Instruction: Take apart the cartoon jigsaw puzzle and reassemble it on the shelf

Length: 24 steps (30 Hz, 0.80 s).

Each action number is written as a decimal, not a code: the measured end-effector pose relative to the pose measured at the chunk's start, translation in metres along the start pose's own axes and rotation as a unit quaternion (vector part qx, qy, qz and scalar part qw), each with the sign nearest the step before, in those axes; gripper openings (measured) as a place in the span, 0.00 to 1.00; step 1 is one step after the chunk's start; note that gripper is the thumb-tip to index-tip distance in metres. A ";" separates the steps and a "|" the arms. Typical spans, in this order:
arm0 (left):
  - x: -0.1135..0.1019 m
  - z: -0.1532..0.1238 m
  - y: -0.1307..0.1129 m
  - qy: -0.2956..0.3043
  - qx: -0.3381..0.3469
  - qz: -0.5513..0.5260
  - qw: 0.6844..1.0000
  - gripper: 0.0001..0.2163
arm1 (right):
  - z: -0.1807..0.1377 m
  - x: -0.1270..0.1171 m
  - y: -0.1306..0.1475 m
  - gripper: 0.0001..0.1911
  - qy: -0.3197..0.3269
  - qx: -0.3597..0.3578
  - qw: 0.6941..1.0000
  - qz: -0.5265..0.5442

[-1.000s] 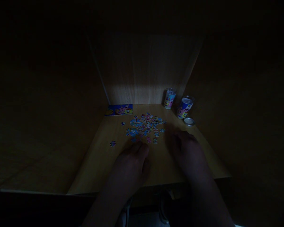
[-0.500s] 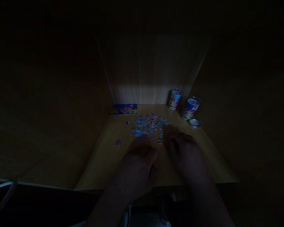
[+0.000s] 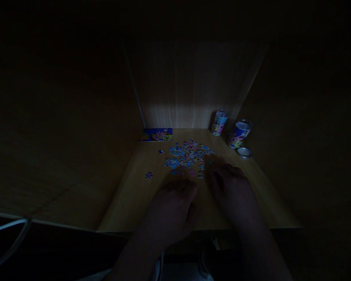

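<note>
A loose heap of jigsaw puzzle pieces (image 3: 187,154), many of them blue and pink, lies on the wooden surface (image 3: 134,207). My left hand (image 3: 175,201) is closed just in front of the heap, thumb against curled fingers; whatever may be in them is hidden. To the right, my right hand (image 3: 229,185) has its fingers bent and drawn together beside the heap's near right edge. Its fingertips are too dark to show what they hold. One puzzle piece (image 3: 149,175) lies apart at the left, and another small piece (image 3: 161,152) sits nearer the heap.
A blue cartoon picture card (image 3: 158,134) lies by the back panel. Two clear-topped cartoon cans, a light blue can (image 3: 219,123) and a dark blue can (image 3: 239,134), stand at the back right. A round metal lid (image 3: 244,152) lies before them. Side panels (image 3: 76,156) enclose the surface.
The whole view has shifted slightly, so the things appear a little farther right. Both hands keep nearly the same place and pose by the pieces.
</note>
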<state>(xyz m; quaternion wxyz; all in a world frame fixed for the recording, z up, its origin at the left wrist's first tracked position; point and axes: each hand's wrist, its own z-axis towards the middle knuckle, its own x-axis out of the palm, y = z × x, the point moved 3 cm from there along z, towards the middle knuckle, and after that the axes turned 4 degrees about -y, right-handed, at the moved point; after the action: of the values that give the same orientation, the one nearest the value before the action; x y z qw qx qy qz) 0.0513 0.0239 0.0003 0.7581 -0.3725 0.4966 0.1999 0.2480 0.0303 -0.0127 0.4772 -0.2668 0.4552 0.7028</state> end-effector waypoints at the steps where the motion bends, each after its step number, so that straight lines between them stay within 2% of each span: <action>1: 0.000 0.000 0.000 0.003 -0.002 0.003 1.000 0.08 | 0.000 0.000 0.000 0.10 0.001 -0.001 1.000 -0.004; 24: 0.000 0.000 -0.002 0.017 0.001 0.033 0.999 0.07 | 0.000 0.001 0.001 0.09 0.000 -0.006 1.000 -0.007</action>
<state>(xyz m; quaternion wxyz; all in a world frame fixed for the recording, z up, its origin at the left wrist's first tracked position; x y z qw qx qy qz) 0.0527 0.0225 0.0014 0.7430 -0.3590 0.5210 0.2180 0.2468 0.0306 -0.0129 0.4809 -0.2725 0.4492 0.7019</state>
